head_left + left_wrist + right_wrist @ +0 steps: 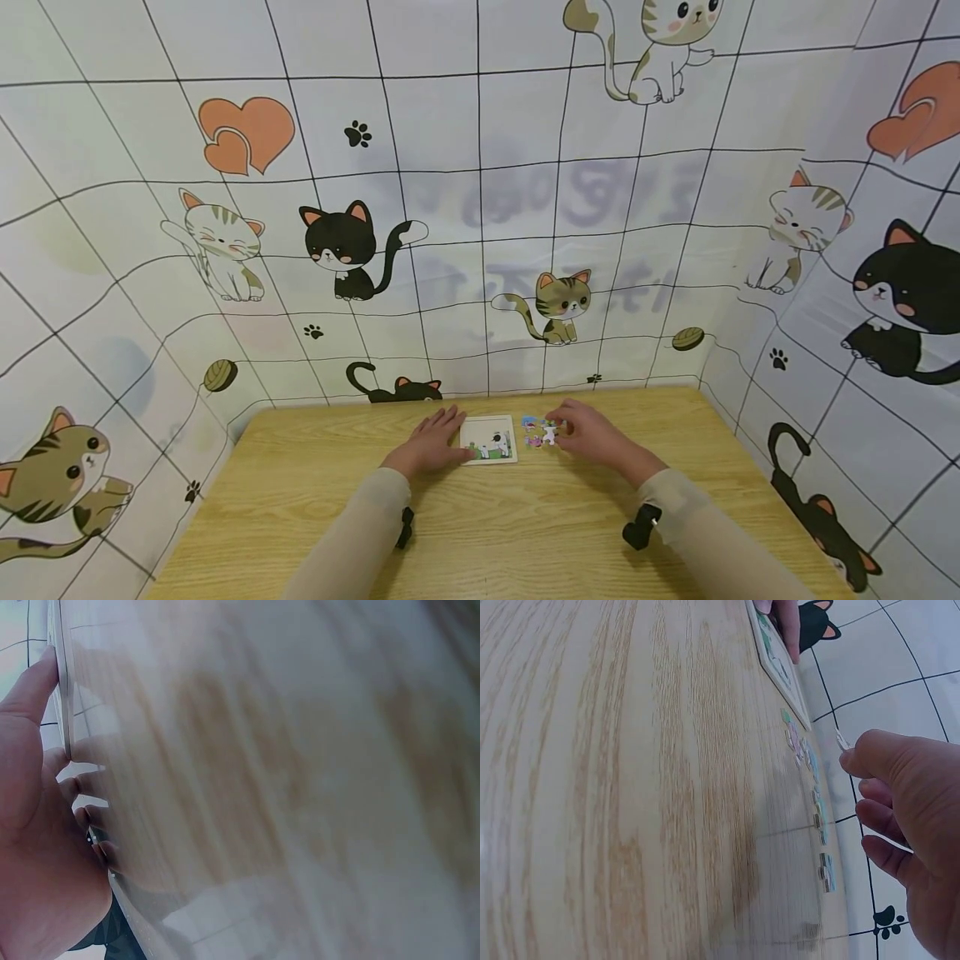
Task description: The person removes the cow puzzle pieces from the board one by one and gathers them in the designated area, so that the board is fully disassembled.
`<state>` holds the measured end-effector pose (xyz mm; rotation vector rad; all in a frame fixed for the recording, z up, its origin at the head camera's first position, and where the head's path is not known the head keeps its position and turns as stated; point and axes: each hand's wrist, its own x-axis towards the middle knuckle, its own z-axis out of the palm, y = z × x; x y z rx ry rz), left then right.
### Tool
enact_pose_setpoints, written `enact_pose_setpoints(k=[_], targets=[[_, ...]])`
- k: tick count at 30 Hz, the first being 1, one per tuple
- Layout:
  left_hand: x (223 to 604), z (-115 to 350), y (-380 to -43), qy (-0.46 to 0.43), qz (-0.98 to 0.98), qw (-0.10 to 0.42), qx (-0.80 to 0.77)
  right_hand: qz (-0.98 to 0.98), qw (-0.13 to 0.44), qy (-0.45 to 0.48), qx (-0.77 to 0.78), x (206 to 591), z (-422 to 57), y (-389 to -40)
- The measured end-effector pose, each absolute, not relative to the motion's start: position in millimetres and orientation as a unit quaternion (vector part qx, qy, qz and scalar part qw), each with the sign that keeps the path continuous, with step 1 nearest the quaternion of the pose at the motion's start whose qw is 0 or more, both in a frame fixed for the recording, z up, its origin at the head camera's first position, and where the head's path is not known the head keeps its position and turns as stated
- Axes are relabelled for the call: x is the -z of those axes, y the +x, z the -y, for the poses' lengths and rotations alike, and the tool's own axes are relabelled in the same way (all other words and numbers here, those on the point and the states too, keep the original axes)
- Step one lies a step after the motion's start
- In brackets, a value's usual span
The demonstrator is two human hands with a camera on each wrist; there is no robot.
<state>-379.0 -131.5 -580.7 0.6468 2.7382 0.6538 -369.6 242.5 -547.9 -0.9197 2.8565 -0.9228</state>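
Note:
A jigsaw puzzle board with a pale frame lies flat on the table, with a green and white picture filling its lower part. My left hand rests at the board's left side, fingers spread and thumb on its lower left corner. Just right of the board lie several loose, colourful puzzle pieces. Over them my right hand pinches one small puzzle piece between thumb and index finger, raised off the table in the right wrist view. The left wrist view shows my left hand side-on, its fingers touching the tabletop.
The wooden table reaches back to a wall covering printed with cats and grid lines. That covering also closes off both sides. Each wrist wears a dark strap mount; the right one hangs below the sleeve.

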Motion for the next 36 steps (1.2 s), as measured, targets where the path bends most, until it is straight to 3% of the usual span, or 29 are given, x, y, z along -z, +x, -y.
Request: enact_pose_setpoints(k=[12,25,36], targets=[[574.7,130.8,-374.9,0.220,-0.940,0.129,-0.226,-0.912,-0.012,-0.286,0.294,554.9,-247.7,-366.9],[565.7,127.3,-369.4,0.219,-0.942,0.133,-0.216,-0.922,0.015,-0.262,0.286,564.6,-249.6,-370.1],[595.5,134.8,-384.4,0.230,-0.934,0.116,-0.247,-0.917,0.018,-0.266,0.296,568.8,-252.3,-367.7]])
